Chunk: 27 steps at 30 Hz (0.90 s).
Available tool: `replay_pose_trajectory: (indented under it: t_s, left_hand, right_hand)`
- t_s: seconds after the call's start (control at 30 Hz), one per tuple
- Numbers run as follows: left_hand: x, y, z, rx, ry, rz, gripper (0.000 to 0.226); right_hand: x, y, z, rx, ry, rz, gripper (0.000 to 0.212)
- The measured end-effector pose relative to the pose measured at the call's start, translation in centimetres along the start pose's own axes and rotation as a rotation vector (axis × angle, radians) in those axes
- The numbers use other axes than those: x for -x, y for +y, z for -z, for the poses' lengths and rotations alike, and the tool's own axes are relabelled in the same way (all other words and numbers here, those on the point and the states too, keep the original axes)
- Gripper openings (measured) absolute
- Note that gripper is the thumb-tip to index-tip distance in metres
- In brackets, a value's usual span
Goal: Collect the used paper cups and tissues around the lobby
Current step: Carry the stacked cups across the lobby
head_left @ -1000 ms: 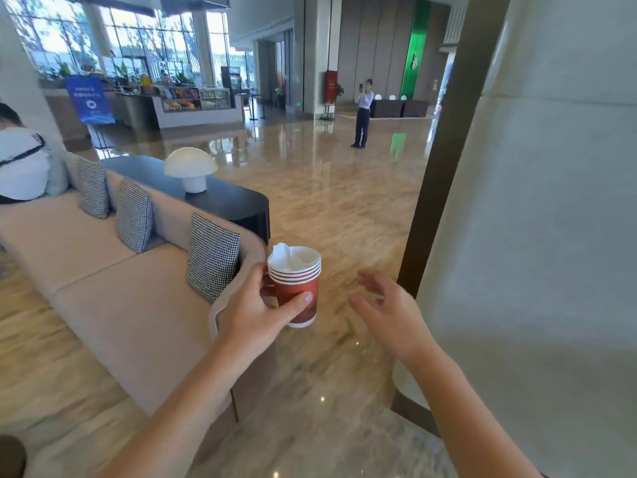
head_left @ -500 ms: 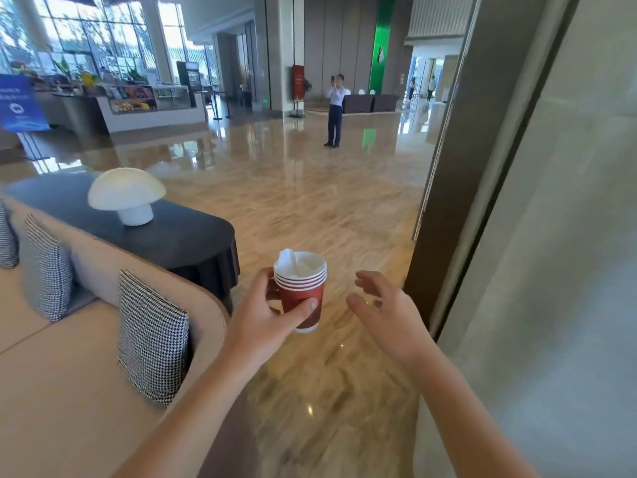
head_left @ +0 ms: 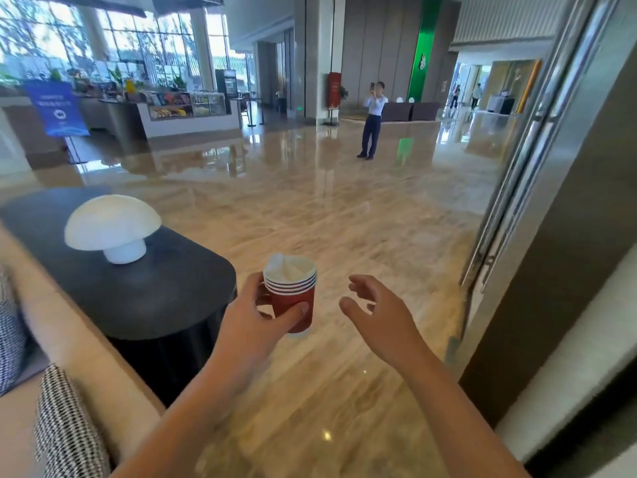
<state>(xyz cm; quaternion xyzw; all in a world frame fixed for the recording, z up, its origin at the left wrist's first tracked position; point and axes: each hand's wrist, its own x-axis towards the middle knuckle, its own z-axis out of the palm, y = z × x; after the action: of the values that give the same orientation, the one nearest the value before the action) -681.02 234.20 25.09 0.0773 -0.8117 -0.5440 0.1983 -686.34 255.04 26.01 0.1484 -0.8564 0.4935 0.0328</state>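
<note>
The left hand [head_left: 256, 320] is closed round a stack of red paper cups [head_left: 292, 298], thumb across the front wall and fingers wrapped behind; the stack stands upright at centre frame, clear of every surface. Several nested rims are visible, and a crumpled white tissue [head_left: 287, 269] sits in the topmost cup. The right hand [head_left: 377, 315] hangs just right of the stack, apart from it, fingers loosely spread and holding nothing.

To the left of the frame a dark oval table [head_left: 144, 291] carries a white mushroom-shaped lamp [head_left: 112, 229]; no cup or tissue is seen on it. A beige sofa [head_left: 69, 343] with a checked cushion [head_left: 67, 432] runs along the lower left.

Judgement: collection is under way, the step in hand being carriage between pick-up points. The next move calls for finding further litter and using the free right hand to gather it, keeping the stack level so the tissue stays in.

Limitations: exact cup count uncertain; cup contents beneath the tissue hidden; the sofa seat is cut off; the far counter at upper left is too distant to check.
</note>
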Motion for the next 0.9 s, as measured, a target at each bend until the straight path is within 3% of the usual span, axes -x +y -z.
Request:
replay_pose_trajectory:
  t_s: [0.3, 0.53, 0.9]
  left_hand:
    - [-26.1, -7.2, -4.5, 0.022, 0.06, -0.039, 0.063]
    - [-46.8, -8.8, -7.6, 0.033, -0.002, -0.069, 0.064]
    - [-73.9, -14.4, -19.7, 0.055, -0.026, -0.044, 0.056]
  right_hand:
    - [-27.4, 5.3, -5.0, 0.038, -0.011, 0.018, 0.046]
    - [-46.7, 6.9, -7.0, 0.03, 0.018, 0.007, 0.047]
    - [-75.3, 17.5, -6.7, 0.03, 0.034, -0.056, 0.051]
